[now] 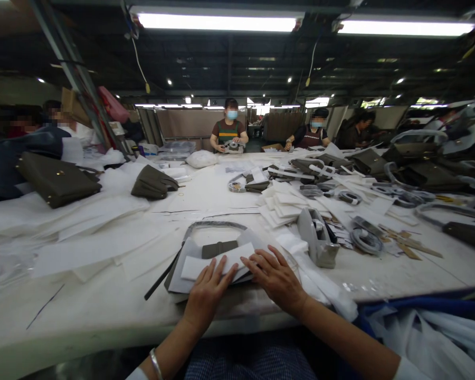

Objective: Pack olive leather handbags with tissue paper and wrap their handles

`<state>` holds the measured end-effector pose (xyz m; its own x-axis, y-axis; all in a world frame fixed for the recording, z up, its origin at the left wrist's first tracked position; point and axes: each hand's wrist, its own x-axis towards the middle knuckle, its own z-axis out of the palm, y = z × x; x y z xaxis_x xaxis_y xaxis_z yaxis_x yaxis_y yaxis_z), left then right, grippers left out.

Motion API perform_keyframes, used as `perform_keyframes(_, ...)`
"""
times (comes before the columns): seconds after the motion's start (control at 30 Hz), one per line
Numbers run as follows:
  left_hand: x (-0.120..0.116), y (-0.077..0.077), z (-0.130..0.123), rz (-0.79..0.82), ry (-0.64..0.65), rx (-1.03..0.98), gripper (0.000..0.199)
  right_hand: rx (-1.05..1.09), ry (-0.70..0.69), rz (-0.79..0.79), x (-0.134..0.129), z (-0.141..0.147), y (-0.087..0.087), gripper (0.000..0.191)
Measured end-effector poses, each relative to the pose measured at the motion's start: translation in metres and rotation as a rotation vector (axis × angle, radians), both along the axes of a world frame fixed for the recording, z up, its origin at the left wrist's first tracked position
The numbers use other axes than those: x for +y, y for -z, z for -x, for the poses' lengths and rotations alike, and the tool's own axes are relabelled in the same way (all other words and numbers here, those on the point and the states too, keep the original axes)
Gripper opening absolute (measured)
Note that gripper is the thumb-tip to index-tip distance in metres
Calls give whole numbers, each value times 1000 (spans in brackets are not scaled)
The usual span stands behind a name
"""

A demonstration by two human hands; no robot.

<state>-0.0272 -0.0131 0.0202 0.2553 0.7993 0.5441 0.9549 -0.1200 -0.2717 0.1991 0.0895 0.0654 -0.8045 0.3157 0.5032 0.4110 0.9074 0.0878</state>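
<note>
A dark olive handbag (220, 249) lies flat at the table's front edge, its wrapped handle (217, 225) arching away from me. White sheet wrapping covers much of the bag, and a strap sticks out at its left. Across the bag lies a folded white foam sheet (198, 267). My left hand (210, 287) rests on this sheet with fingers stretched out. My right hand (275, 277) lies at the sheet's right end, fingers spread and bent a little over the bag's edge. Neither hand is wrapped round anything.
A grey tape dispenser (316, 240) stands right of the bag, near a tape roll (366, 240). White foam sheets (283, 203) are piled behind it. Olive bags (59, 179) lie at left, more at far right. Two masked co-workers (229, 132) work across the table.
</note>
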Motion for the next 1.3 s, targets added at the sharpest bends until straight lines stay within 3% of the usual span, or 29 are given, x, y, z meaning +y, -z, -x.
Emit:
perform_keyframes(0.1, 0, 2, -1, -6, 9, 15, 64, -13, 13, -9, 3, 1, 4, 47)
perform_keyframes(0.23, 2, 4, -1, -15, 40, 17, 60, -43, -90, -31, 14, -5, 21, 43)
perform_keyframes(0.43, 4, 0, -4, 85, 80, -1, 59, 35, -16, 13, 9, -14, 49, 48)
perform_keyframes(0.53, 8, -5, -15, 146, 61, 12, 45, 26, -18, 46, 1, -12, 42, 46)
perform_keyframes(0.67, 16, -5, -26, 226, 118, -43, 39, -58, 9, 219, 6, 1, 8, 32)
perform_keyframes(0.8, 18, 5, -27, 156, 118, -86, 42, -127, 153, 434, 50, 33, -29, 40)
perform_keyframes(0.87, 17, 10, -26, 110, 102, -91, 50, -171, 289, 504, 80, 54, -37, 29)
perform_keyframes(1.03, 16, 15, -30, 83, 69, -112, 60, -347, 511, 568, 131, 106, -22, 27)
perform_keyframes(1.13, 16, 16, -31, 87, 60, -126, 62, -402, 613, 594, 140, 124, -9, 41)
perform_keyframes(1.3, 16, 17, -30, 98, 66, -159, 62, -420, 648, 664, 148, 130, -2, 61)
